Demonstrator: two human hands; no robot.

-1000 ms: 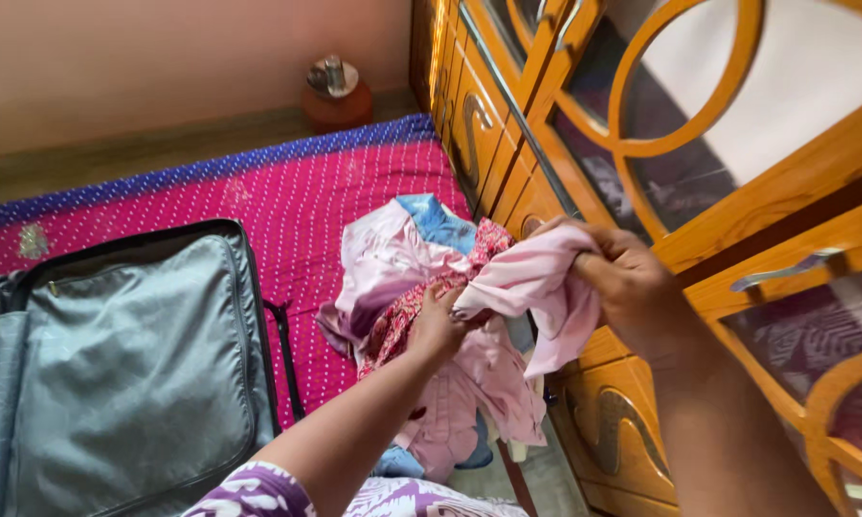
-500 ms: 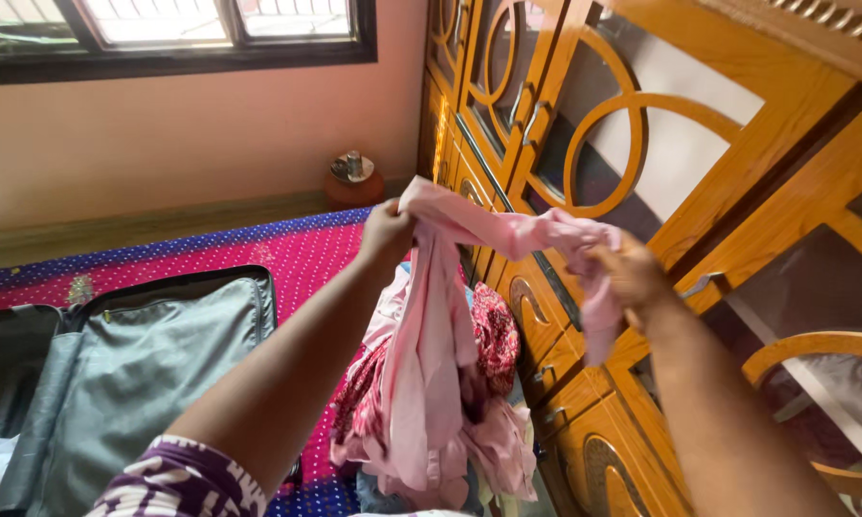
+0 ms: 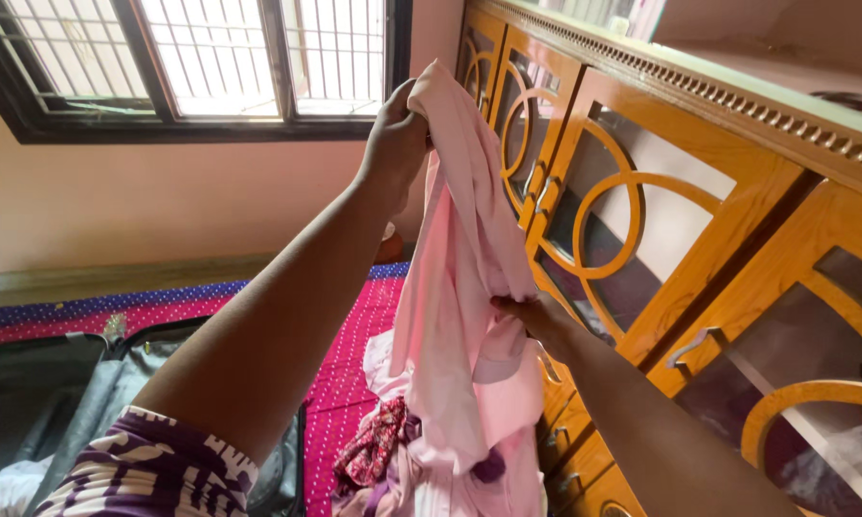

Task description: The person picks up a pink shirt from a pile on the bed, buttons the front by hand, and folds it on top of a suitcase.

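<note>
My left hand (image 3: 395, 142) is raised high and grips the top of a pale pink garment (image 3: 455, 287), which hangs straight down in front of the wooden cabinet (image 3: 660, 220). Lower down, my right hand (image 3: 531, 319) pinches the same garment at its middle. Beneath it lies a heap of clothes (image 3: 392, 460), pink cloth mixed with a red patterned piece, on the magenta dotted bedspread (image 3: 349, 364).
An open grey suitcase (image 3: 29, 402) lies on the bed at the lower left. A barred window (image 3: 191, 57) sits in the pink wall behind. The cabinet has glass doors with curved wooden trim and metal handles (image 3: 694, 347) along the right.
My left hand has lifted the pink garment from chest height to well above the bed. My right hand has slid down from its upper edge to its middle. The view has tilted upward.
</note>
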